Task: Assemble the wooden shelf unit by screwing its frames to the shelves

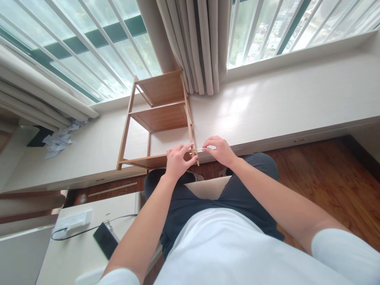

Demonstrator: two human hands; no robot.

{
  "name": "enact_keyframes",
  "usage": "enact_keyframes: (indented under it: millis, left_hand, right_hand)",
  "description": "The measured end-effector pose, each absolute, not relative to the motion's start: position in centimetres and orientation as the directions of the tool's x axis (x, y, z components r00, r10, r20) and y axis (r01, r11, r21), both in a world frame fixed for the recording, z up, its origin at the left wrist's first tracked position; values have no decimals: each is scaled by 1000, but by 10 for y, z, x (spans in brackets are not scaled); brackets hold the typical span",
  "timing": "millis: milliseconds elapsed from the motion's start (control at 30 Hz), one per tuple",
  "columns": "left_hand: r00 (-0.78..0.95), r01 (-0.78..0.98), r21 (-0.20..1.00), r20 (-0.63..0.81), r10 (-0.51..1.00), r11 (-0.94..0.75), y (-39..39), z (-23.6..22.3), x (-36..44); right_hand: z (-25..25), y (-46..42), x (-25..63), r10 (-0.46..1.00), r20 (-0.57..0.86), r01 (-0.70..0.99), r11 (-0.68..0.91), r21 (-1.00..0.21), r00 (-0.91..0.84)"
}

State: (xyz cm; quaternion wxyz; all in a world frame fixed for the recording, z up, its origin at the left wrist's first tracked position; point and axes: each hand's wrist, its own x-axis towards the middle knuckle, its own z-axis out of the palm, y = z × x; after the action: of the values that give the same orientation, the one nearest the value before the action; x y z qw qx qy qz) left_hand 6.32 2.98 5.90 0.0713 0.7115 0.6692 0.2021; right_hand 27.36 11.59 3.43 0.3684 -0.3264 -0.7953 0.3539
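Note:
A three-tier wooden shelf rack (pixel 162 117) stands on the white window ledge, its lowest board near the front edge. My left hand (pixel 178 158) rests at that board's right end, with fingers and thumb around the right front post. Just to the right of the post, my right hand (pixel 219 149) pinches a thin, light metal rod (pixel 200 149) that looks like a hex key. The rod lies roughly level and its far end meets the post. Any screw head there is too small to make out.
Crumpled white paper (pixel 57 143) lies on the ledge at the left. Beige curtains (pixel 196 43) hang behind the rack. On a white table (pixel 74 257) at lower left are a black phone (pixel 106 240), a cable and a white power strip (pixel 75 220). My knees are below the ledge edge.

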Motion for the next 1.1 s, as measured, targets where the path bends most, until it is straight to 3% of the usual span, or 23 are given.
enact_keyframes:
  millis: [300,533,800,1100]
  left_hand:
    - [32,929,354,205,978,-104,29,59,63]
    - [22,931,353,184,983,-87,29,60,64]
    - [24,927,364,185,982,-92,29,61,64]
    - [25,928,361,183,983,-91,30,60,64]
  right_hand:
    - [20,121,270,796,362,174,494,-852,-486]
    - [23,120,270,820,291,214,439,-873,-494]
    - [25,117,267,865,-33,171,61,-983,-501]
    - [37,115,260,833,-287,36,-307,-951,-473]
